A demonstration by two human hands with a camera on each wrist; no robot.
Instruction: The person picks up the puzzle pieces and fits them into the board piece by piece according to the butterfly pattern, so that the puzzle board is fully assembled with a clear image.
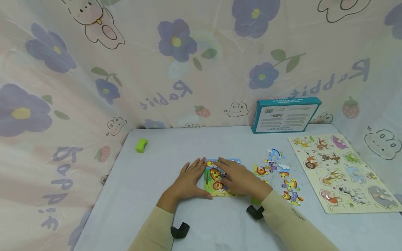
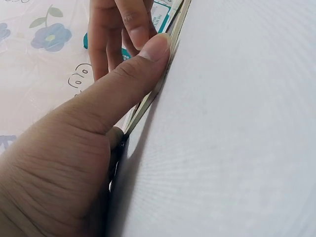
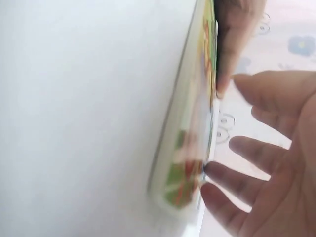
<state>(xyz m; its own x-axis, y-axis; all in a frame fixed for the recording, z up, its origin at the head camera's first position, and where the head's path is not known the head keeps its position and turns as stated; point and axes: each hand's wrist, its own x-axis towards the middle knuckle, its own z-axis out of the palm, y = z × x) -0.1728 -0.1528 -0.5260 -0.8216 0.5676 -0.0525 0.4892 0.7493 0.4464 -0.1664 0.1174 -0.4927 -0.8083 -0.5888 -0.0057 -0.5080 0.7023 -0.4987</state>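
Observation:
A small colourful picture puzzle (image 1: 211,191) with a yellow and orange butterfly-like figure lies flat on the white table. My left hand (image 1: 187,182) rests along its left side, fingers extended toward the far corner and thumb at the near edge. In the left wrist view the thumb (image 2: 126,69) lies against the thin edge of the board. Across the puzzle's right half reaches my right hand (image 1: 241,178), covering part of the picture. The right wrist view shows its fingers (image 3: 247,180) spread and slightly bent, fingertips close at the board's face, with nothing gripped between them.
Several loose puzzle pieces (image 1: 291,184) lie right of the puzzle, partly behind the right forearm. Farther right is a large animal puzzle board (image 1: 339,177). A teal-edged box (image 1: 286,116) stands at the back, and a green block (image 1: 141,145) sits at the far left.

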